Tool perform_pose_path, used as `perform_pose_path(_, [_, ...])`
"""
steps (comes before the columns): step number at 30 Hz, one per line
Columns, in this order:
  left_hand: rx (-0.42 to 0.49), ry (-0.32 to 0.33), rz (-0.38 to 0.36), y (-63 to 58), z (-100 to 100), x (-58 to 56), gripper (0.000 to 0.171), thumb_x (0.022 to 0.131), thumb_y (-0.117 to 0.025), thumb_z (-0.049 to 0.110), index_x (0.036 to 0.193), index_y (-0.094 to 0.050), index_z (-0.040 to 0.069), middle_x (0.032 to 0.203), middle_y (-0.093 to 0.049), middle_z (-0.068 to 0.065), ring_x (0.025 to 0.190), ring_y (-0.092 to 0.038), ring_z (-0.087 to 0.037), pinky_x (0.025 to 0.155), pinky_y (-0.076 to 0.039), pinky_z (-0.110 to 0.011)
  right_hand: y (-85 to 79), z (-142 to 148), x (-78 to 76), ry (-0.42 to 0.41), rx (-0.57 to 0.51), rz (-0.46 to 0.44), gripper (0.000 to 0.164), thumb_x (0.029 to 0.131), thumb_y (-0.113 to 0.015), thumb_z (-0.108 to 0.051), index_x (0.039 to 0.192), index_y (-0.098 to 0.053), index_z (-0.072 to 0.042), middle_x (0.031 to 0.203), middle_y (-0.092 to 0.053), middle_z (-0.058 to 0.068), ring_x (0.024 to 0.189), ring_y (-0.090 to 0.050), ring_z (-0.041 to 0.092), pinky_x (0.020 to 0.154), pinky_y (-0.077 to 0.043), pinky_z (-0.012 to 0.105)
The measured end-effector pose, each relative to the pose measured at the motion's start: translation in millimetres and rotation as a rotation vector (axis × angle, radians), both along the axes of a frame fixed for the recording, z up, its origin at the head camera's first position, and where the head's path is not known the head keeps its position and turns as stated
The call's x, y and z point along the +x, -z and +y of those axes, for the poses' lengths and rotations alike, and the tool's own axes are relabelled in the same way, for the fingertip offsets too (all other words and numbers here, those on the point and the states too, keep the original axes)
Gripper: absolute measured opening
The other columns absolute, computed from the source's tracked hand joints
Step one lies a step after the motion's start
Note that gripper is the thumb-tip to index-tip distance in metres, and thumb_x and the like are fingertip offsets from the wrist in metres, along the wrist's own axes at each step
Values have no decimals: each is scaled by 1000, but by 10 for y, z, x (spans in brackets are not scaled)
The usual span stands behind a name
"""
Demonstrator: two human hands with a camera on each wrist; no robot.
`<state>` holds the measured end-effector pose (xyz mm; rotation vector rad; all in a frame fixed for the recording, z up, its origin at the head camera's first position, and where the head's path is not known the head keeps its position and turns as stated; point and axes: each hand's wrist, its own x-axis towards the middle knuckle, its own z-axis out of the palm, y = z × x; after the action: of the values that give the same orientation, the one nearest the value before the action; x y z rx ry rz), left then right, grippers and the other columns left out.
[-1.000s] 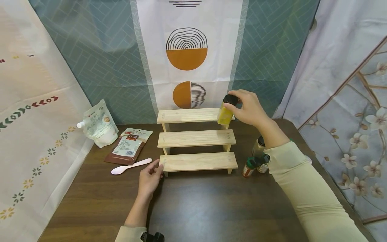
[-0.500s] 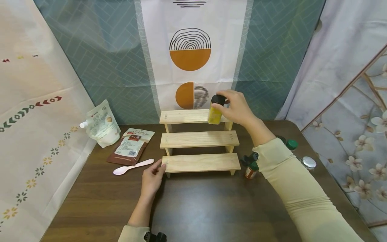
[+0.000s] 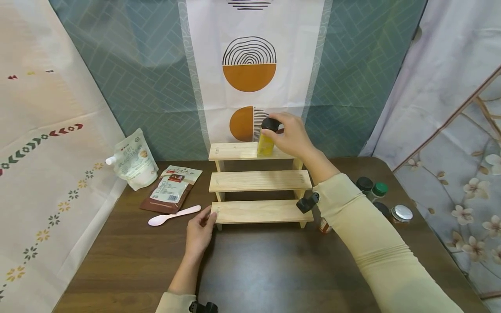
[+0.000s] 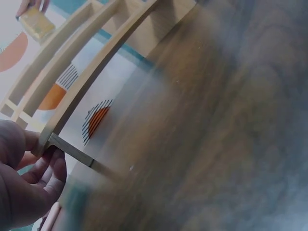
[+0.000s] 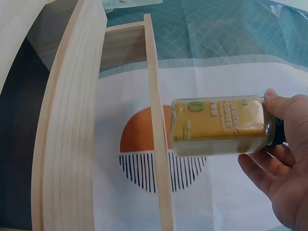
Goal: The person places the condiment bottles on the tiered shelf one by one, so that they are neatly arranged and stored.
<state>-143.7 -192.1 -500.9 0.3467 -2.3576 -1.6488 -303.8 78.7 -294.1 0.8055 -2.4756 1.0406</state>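
A three-step wooden rack (image 3: pixel 260 180) stands in the middle of the table. My right hand (image 3: pixel 291 134) grips a spice jar (image 3: pixel 265 147) by its black cap, with yellow powder showing through the glass. In the head view the jar's base overlaps the top step; the right wrist view has the jar (image 5: pixel 219 126) close to that step's edge, label towards the camera. My left hand (image 3: pixel 198 232) holds the left end of the lowest step. Seen from the left wrist, the fingers (image 4: pixel 57 173) pinch the board's end, thumb on one face and fingers under it.
To the left lie a brown pouch (image 3: pixel 171 189) and a pink spoon (image 3: pixel 174 215), with a white spouted pouch (image 3: pixel 135 161) behind. Several jars, among them a green-capped one (image 3: pixel 379 189) and a silver-lidded one (image 3: pixel 402 214), stand at right, partly behind the right sleeve. A curtain hangs behind the rack.
My right hand has carried the spice jar leftwards along the top step. The left hand keeps its hold on the lowest step. The head view has shifted slightly.
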Motion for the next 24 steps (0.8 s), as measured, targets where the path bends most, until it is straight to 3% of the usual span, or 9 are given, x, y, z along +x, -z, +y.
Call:
perform_pose_path(5, [9,-2,14,34,18,3,37,101,-65,13,134,-63,-2,108,-73,-21,88,-65,-17,71,-50,-20,7,-134,-71,-14,-17,22,50,93,-77,-23,132,-63,4,127,-64,20,111,-62,32,83,-58,39])
perform_pose_path(11, [22,50,5,44,26,28,45,103,-62,16,143,-55,-2,135,-62,-19,119,-61,-25,98,-50,-39,39,-278,-119,-13,-22,17,49,93,-77,-24,132,-64,3,125,-65,19,109,-61,31,82,-57,38])
perform_pose_path(14, [44,53,6,26,34,31,44,102,-62,14,143,-54,-4,136,-61,-21,119,-61,-26,98,-50,-38,32,-354,-129,-12,-2,4,50,93,-77,-26,133,-63,1,126,-65,17,108,-60,30,81,-56,36])
perform_pose_path(20, [63,39,10,0,48,25,42,102,-62,10,139,-56,-7,133,-62,-25,114,-64,-28,87,-52,-22,-59,-547,-148,-31,49,-3,51,94,-75,-30,134,-63,-1,125,-66,16,108,-60,29,84,-52,37])
perform_pose_path(24, [75,49,6,-13,46,20,42,101,-63,9,139,-56,-7,132,-62,-25,113,-65,-28,85,-52,-20,-92,-668,-179,-40,110,7,49,94,-75,-33,131,-65,-3,119,-68,14,101,-59,28,87,-47,40])
